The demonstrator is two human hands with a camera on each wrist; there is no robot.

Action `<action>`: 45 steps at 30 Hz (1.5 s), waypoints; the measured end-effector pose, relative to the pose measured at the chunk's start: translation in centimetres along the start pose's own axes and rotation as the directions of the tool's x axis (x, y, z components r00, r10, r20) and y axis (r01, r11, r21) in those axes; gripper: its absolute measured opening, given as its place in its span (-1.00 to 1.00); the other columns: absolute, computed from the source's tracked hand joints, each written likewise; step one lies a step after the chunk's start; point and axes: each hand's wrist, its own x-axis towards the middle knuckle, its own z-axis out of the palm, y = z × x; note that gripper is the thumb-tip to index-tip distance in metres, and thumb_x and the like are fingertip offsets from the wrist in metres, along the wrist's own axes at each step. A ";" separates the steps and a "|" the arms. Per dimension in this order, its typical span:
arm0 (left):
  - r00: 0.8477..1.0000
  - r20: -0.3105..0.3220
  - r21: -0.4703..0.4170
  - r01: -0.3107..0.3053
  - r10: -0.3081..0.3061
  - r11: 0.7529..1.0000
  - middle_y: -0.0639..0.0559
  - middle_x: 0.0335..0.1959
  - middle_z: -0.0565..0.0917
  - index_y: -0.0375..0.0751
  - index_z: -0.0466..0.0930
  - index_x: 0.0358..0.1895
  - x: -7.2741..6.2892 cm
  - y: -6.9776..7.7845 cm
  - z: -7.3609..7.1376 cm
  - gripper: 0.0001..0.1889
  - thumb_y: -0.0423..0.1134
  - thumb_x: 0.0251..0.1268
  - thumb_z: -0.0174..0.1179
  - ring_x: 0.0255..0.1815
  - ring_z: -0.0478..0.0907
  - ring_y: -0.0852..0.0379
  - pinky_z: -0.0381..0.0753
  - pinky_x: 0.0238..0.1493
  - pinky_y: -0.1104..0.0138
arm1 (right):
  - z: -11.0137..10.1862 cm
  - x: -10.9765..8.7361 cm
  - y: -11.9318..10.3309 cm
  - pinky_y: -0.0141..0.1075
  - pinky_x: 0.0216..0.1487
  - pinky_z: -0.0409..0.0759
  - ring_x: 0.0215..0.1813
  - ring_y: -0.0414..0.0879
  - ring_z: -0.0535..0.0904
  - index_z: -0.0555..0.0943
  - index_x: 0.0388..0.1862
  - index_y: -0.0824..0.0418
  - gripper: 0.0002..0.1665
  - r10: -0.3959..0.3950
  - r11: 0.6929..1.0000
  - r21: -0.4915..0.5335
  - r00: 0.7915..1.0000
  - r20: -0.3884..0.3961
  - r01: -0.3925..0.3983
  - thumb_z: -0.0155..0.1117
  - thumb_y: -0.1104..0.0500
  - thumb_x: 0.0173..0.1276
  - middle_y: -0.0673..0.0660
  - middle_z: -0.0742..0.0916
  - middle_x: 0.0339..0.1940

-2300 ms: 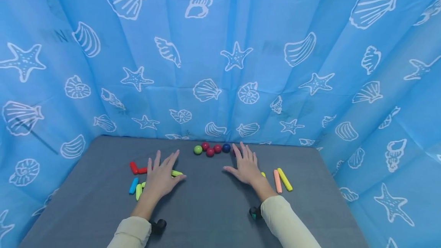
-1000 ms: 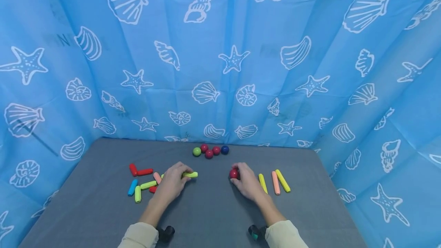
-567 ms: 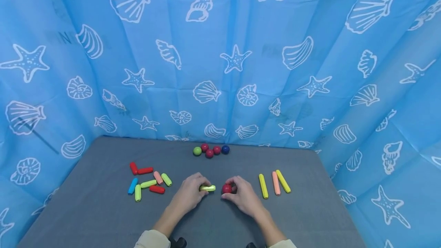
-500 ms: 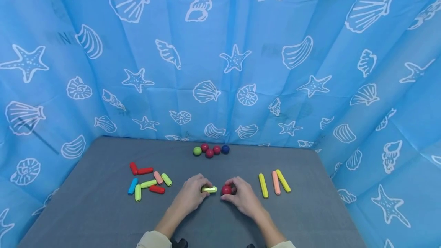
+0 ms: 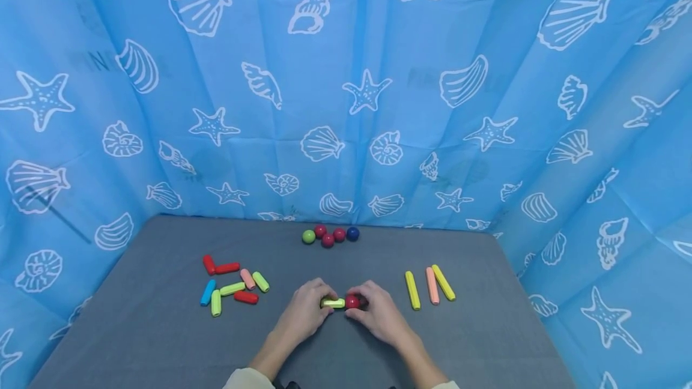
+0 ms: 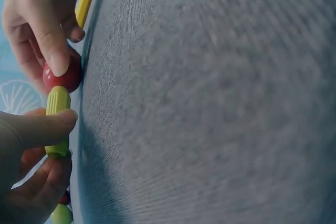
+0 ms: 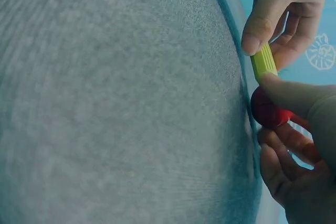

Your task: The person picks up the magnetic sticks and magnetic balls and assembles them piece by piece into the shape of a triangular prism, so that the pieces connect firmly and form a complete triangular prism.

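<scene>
Near the front middle of the table, my left hand (image 5: 304,312) pinches a short lime-green ridged rod (image 5: 334,303) between thumb and fingers. My right hand (image 5: 380,312) grips a glossy red ball (image 5: 352,301). The rod's right end meets the ball's left side. In the left wrist view, the rod (image 6: 59,98) is in line with the ball (image 6: 65,76), and their surfaces appear to touch. The right wrist view shows the rod (image 7: 263,61) against the ball (image 7: 266,108), part of which fingers cover.
On the left lie several short rods, among them a red rod (image 5: 245,297) and a blue rod (image 5: 208,292). A green ball (image 5: 309,236), several red balls (image 5: 327,240) and a blue ball (image 5: 353,233) sit at the back. Longer yellow (image 5: 412,290) and salmon rods (image 5: 432,285) lie right.
Both hands first reached out open, then took the lime-green rod and the red ball. They have come back toward the front middle, and the gap between rod and ball has closed.
</scene>
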 end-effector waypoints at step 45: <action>0.962 -0.202 -0.124 0.159 -0.182 0.979 -0.16 0.13 0.48 -0.14 0.54 0.20 6.7 -5.8 -6.6 -0.65 -0.27 0.41 0.30 0.06 0.55 -0.08 0.60 0.08 0.04 | 0.0 0.0 1.8 -0.45 -0.21 0.46 -0.21 -0.25 0.44 0.66 0.15 0.08 -0.56 0.012 0.989 0.147 0.999 0.032 -0.016 0.43 -0.06 0.37 -0.04 0.61 -0.08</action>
